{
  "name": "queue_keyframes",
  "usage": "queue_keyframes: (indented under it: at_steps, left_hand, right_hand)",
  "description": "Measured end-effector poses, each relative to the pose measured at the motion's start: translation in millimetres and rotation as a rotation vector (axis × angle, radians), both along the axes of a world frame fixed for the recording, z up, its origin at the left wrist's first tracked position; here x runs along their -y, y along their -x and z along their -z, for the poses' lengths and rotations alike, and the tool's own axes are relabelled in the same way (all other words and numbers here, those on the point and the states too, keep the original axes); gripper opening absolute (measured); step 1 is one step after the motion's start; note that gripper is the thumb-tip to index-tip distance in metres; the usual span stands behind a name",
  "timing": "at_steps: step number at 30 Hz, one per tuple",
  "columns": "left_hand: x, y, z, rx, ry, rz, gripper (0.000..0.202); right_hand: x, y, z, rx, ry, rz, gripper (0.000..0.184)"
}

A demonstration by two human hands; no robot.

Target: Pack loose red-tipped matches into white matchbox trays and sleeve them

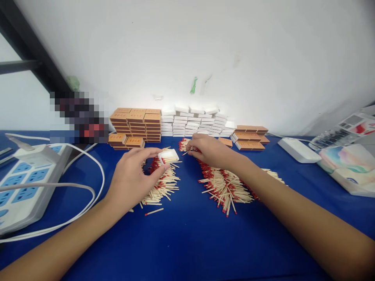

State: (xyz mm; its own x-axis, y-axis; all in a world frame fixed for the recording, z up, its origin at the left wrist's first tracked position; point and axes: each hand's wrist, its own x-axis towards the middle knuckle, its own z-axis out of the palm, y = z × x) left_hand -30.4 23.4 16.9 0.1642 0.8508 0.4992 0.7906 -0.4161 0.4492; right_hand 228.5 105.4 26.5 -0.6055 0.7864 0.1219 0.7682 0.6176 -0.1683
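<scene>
Head view: the white tray (172, 153) is left of centre, pinched by your left hand (133, 168); keep it level, so its matches (168, 160) lie straight. Your right hand (209, 150) is at the far match pile (183, 143); whether its grip pinches any, I cannot tell.

Free lane between match piles (227, 189); white box stack (192, 126) blocks rear.

Bare left hand (129, 177), bare right hand (209, 150), 2 slim, uncovered forearms (80, 230).
</scene>
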Motion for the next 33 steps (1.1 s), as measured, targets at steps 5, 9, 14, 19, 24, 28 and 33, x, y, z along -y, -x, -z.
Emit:
queue_keyframes:
  at_steps: [5, 9, 14, 19, 24, 28, 33]
  left_hand:
    - [0, 0, -0.2, -0.007, -0.007, 0.014, 0.034]
    - [1, 0, 0.0, -0.019, -0.003, 0.009, 0.033]
    - [1, 1, 0.7, -0.015, -0.007, 0.022, 0.033]
    - [1, 0, 0.3, -0.004, -0.007, 0.023, 0.034]
    - [0, 0, 0.6, -0.011, -0.014, 0.025, 0.034]
    - [0, 0, 1.9, -0.017, -0.014, 0.019, 0.034]
    - [-1, 1, 2.2, -0.011, -0.016, 0.025, 0.034]
  right_hand:
    - [-2, 2, 6.3, 0.008, 0.007, 0.006, 0.011]
    - [0, 4, 7.7, -0.008, 0.015, 0.009, 0.012]
    - [0, 5, 8.1, -0.009, 0.046, 0.007, 0.010]
    - [4, 7, 4.2, -0.020, 0.073, 0.027, 0.006]
    - [4, 6, 6.3, 0.005, 0.080, -0.013, 0.014]
    - [4, 5, 4.3, 0.031, 0.068, -0.019, 0.018]
    - [13, 9, -9.0, -0.038, 0.056, -0.020, 0.016]
